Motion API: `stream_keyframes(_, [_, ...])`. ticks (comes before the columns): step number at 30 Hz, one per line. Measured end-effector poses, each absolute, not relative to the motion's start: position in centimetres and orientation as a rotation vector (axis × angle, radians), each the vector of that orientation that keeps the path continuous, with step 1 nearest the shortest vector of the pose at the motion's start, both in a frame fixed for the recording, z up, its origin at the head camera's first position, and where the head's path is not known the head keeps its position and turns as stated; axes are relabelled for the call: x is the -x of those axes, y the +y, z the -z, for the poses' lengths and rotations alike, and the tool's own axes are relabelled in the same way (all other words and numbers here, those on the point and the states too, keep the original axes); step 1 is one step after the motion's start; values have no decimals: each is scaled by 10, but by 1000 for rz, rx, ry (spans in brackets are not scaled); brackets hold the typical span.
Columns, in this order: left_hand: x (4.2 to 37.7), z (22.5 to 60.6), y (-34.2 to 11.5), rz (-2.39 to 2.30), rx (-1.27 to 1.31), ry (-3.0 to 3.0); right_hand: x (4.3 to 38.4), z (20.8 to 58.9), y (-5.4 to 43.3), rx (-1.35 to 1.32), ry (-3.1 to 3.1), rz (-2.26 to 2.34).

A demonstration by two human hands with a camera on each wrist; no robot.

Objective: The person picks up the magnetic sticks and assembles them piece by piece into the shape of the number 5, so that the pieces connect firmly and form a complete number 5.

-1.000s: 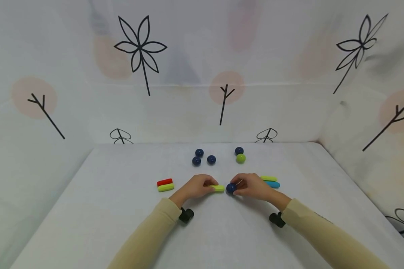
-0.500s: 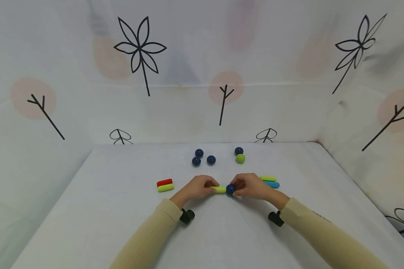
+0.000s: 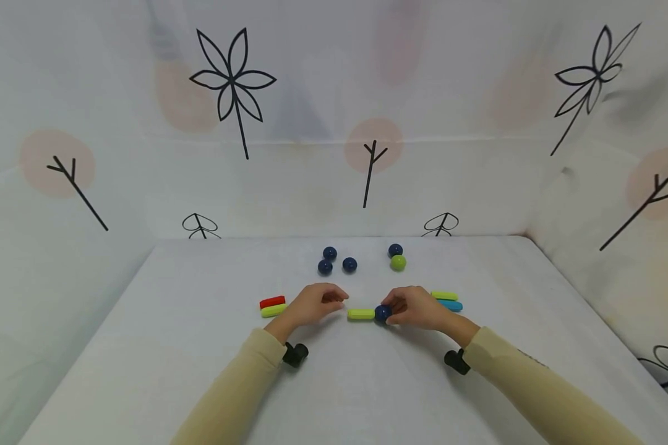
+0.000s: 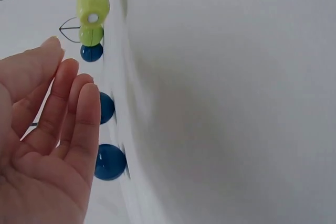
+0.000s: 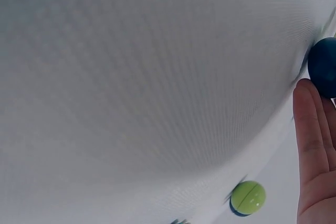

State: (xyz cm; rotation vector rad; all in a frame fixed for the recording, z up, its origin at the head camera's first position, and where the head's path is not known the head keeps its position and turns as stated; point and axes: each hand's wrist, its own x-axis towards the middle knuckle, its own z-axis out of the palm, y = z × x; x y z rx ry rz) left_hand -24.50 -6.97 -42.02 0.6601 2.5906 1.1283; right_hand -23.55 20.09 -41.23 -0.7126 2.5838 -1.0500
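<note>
A yellow-green rod [image 3: 361, 314] lies on the white table, its right end against a dark blue ball [image 3: 382, 313]. My right hand [image 3: 414, 307] pinches that ball between thumb and fingers; in the right wrist view the ball [image 5: 324, 66] shows at the fingertips. Just left of the rod, my left hand [image 3: 316, 303] is apart from it with nothing in its grasp. In the left wrist view its fingers are loosely bent, and the rod's near end [image 4: 93, 9] shows a small pale round spot.
Behind the hands sit several dark blue balls [image 3: 349, 264] and a green ball [image 3: 398, 262]. A red rod [image 3: 272, 301] and another yellow-green rod [image 3: 273, 311] lie left; a yellow-green rod [image 3: 444, 295] and a blue rod [image 3: 449, 305] lie right, partly behind my right hand.
The yellow-green rod and the blue ball came together end to end. My left hand then let go of the rod and moved left. My right hand stays on the ball.
</note>
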Motion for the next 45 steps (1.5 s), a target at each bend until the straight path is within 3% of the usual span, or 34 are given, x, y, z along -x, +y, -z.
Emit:
stream_keyframes(22, [257,414,-105,-1252,-580,2734,234,413,201,722,2590,1043])
stream_keyframes(45, [289,424,-84,-1534,-164,2756,233,411,201,692,2577,1062])
